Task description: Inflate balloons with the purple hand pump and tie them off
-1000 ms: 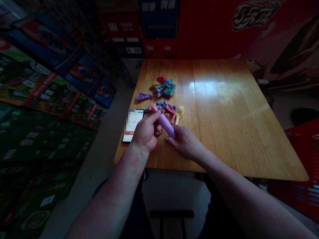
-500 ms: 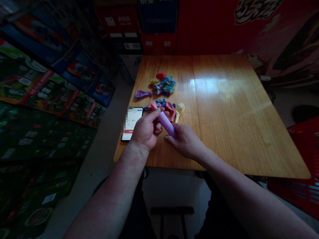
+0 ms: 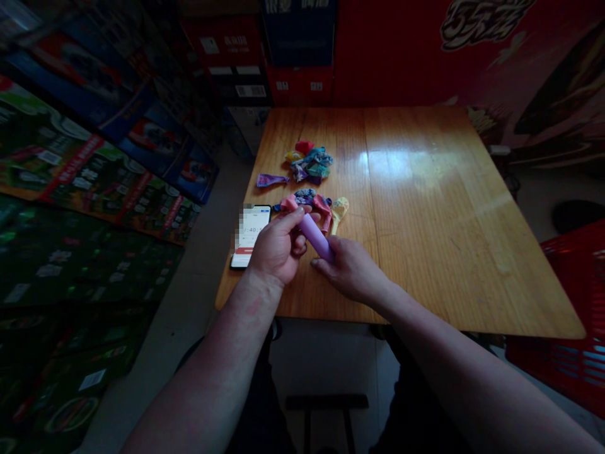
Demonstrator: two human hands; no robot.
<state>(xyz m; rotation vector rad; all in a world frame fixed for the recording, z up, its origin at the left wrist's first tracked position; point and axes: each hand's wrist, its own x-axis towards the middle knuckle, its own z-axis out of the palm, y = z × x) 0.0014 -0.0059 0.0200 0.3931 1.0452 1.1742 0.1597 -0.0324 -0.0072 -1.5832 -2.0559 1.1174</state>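
Both hands hold a stretched purple balloon over the near left part of the wooden table. My left hand pinches its upper end, fingers closed. Closed round its lower end is my right hand. Just beyond lie a few limp balloons, pink, blue and yellow. A single purple balloon lies further left. A pile of mixed coloured balloons sits behind them.
A phone with a lit screen lies on the table's left edge beside my left hand. Stacked printed cartons line the left side and back wall. A red crate stands at the right. A dark stool is under the table.
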